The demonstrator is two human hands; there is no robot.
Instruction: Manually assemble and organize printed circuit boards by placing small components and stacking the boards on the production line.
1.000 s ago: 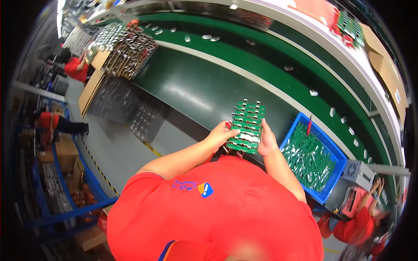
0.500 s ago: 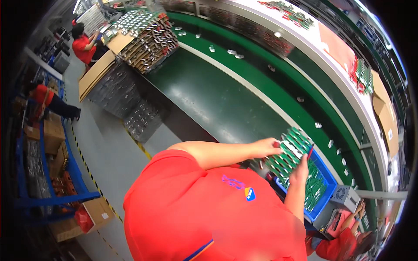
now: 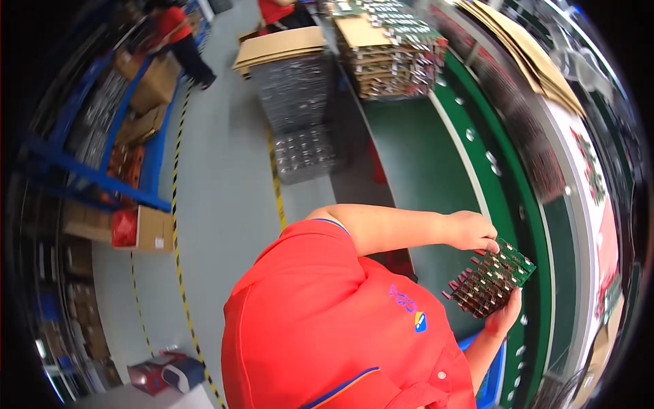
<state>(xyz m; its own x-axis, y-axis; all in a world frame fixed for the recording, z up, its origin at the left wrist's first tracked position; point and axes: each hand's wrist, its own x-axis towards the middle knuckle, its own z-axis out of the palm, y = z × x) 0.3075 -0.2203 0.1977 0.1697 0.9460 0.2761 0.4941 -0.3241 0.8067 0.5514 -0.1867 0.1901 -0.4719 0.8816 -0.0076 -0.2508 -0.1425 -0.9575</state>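
Observation:
Both my hands hold a panel of green circuit boards (image 3: pixel 492 281), carrying rows of small parts, over the green work surface. My left hand (image 3: pixel 471 232) pinches its upper edge with the fingers closed. Against its lower right edge, my right hand (image 3: pixel 504 315) is closed, with some fingers hidden behind the boards. The panel is tilted, and reddish parts stick out along its left side. Below my right forearm, part of a blue bin (image 3: pixel 492 382) shows; my arm and shirt cover the rest.
Stacked circuit boards with cardboard between layers (image 3: pixel 395 68) stand on the bench's far end. A wrapped grey stack (image 3: pixel 293 102) topped with cardboard sits on the floor. Blue shelving (image 3: pixel 102 174) lines the left; a person (image 3: pixel 178 37) stands beside it. Small white parts lie along the green conveyor (image 3: pixel 492 160).
My view has swung left, so the bench and stacks appear further right. The panel has been tipped to show its part-covered face, still between both hands. Less of the blue bin shows.

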